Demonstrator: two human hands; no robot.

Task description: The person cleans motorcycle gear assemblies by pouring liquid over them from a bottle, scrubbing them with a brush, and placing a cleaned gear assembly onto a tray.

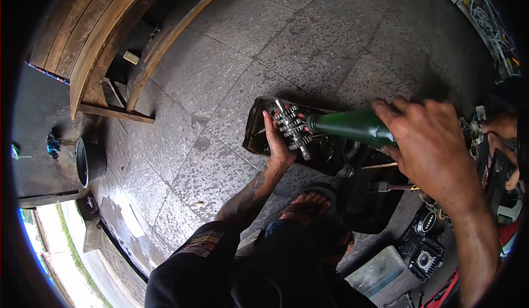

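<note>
My left hand point(280, 147) is closed around a transmission gear shaft point(293, 127), a metal shaft stacked with several toothed gears and held at a slant. In my right hand point(427, 137) is a green glass bottle point(352, 127), tipped almost flat with its mouth right by the gears. Whether liquid is running from the mouth cannot be made out. Below the gears sits a dark, oily pan point(254, 125) on the floor, with metal parts inside that are partly hidden by the gears and bottle.
A paintbrush point(386, 187) lies by a black tray point(368, 217). Engine parts point(425, 257) and a plastic container point(380, 272) stand at lower right. Another person's arm point(502, 127) shows at the right edge. A wooden bench point(104, 32) and black bucket point(92, 162) are at left.
</note>
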